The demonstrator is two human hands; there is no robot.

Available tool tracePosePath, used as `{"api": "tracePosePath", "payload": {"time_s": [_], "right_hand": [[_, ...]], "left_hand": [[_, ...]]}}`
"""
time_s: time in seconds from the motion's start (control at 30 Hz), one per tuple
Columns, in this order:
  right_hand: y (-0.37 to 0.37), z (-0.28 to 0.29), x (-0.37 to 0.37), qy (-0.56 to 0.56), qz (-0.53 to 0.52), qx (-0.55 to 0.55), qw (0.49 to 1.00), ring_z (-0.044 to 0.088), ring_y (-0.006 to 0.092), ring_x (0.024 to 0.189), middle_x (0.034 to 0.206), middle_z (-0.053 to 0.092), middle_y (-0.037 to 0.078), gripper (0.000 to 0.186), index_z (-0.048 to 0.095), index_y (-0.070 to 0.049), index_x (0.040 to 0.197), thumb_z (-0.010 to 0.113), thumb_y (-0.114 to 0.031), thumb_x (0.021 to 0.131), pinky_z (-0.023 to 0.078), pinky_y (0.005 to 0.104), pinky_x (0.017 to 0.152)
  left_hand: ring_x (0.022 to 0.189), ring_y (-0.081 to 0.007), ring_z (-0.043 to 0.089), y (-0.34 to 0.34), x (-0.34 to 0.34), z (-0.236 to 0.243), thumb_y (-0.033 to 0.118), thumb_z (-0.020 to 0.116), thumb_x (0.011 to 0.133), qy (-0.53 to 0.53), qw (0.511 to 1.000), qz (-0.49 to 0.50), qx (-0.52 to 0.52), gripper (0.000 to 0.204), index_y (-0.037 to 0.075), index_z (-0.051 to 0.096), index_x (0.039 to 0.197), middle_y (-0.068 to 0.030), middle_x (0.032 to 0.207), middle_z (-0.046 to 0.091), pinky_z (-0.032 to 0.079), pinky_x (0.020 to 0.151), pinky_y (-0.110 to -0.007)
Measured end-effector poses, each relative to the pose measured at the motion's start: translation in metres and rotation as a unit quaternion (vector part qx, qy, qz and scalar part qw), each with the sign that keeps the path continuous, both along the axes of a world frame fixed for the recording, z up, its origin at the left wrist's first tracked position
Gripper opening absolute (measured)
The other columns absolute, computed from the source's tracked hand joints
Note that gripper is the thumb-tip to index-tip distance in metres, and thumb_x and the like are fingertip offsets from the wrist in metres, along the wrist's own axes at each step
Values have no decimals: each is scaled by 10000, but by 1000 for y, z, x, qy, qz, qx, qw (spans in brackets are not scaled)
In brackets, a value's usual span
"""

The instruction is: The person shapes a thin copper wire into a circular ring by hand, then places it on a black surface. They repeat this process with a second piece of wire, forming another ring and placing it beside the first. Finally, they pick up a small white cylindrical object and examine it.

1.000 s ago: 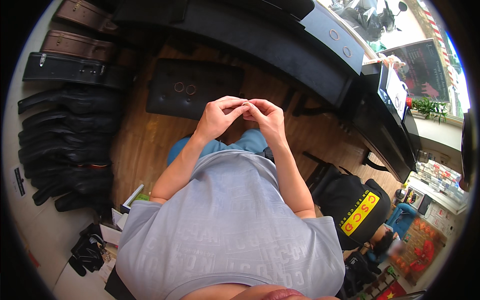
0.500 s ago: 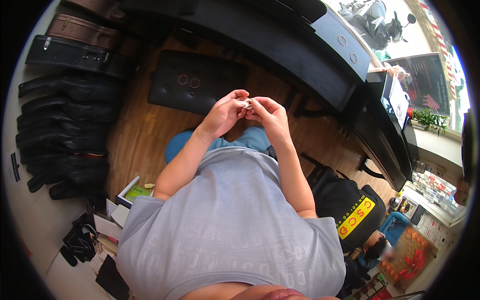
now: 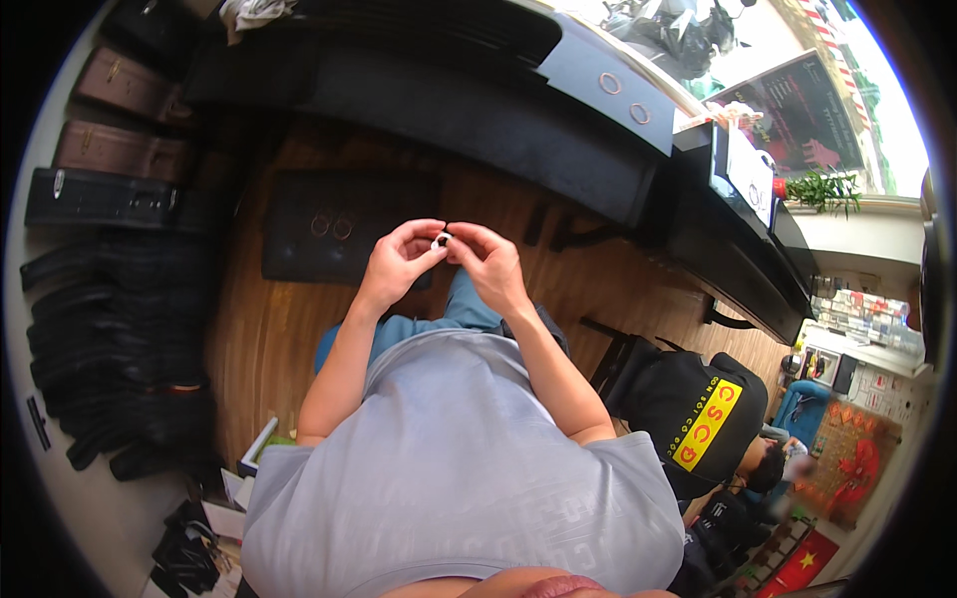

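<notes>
My left hand (image 3: 397,261) and my right hand (image 3: 487,263) meet in front of my body, thumbs and fingertips pinched together. Between them is a small white, curved piece (image 3: 442,240) with a dark gap in its middle; it is too small to name, and fingertips cover part of it. Both hands seem to touch it. Beyond my left hand lies a black padded bench (image 3: 289,254). On it rest two thin copper-coloured rings (image 3: 321,222), side by side.
A long black piano-like cabinet (image 3: 419,125) curves across the far side. Two similar thin rings (image 3: 610,84) lie on its grey-blue end. Black instrument cases (image 3: 110,349) line the left. At right, a person in a black shirt (image 3: 688,409) sits close by; a potted plant (image 3: 825,189) stands near the window.
The whole view has shifted, so bench and cabinet sit differently in it. My hands stay pinched together at the white piece, which now shows more of its curved shape.
</notes>
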State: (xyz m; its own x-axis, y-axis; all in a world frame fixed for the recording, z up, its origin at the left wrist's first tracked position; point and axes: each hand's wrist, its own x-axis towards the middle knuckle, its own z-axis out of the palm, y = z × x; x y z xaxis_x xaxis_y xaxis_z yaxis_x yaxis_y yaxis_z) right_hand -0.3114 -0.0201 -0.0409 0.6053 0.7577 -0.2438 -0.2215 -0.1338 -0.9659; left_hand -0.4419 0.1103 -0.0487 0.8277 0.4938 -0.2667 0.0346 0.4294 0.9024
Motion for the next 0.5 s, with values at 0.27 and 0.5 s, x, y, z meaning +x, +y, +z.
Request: {"api": "tracePosePath", "payload": {"time_s": [0.27,0.5], "right_hand": [[37,-25,192,-117,-167,0,979,670,97,770,939,757,62,186,748,32,1112,719,-99,982,557,250,679],[106,-96,418,-214,-287,-60,932,670,87,702,850,744,45,146,741,19,1065,737,-81,957,556,250,622]], "left_hand": [[1000,-116,684,22,60,-10,106,819,904,166,978,-60,114,449,33,658,1317,-72,1182,679,569,917,-277],[965,-156,718,52,118,-7,211,784,945,276,943,-50,182,371,42,696,1264,-83,1083,741,583,877,-305]]}}
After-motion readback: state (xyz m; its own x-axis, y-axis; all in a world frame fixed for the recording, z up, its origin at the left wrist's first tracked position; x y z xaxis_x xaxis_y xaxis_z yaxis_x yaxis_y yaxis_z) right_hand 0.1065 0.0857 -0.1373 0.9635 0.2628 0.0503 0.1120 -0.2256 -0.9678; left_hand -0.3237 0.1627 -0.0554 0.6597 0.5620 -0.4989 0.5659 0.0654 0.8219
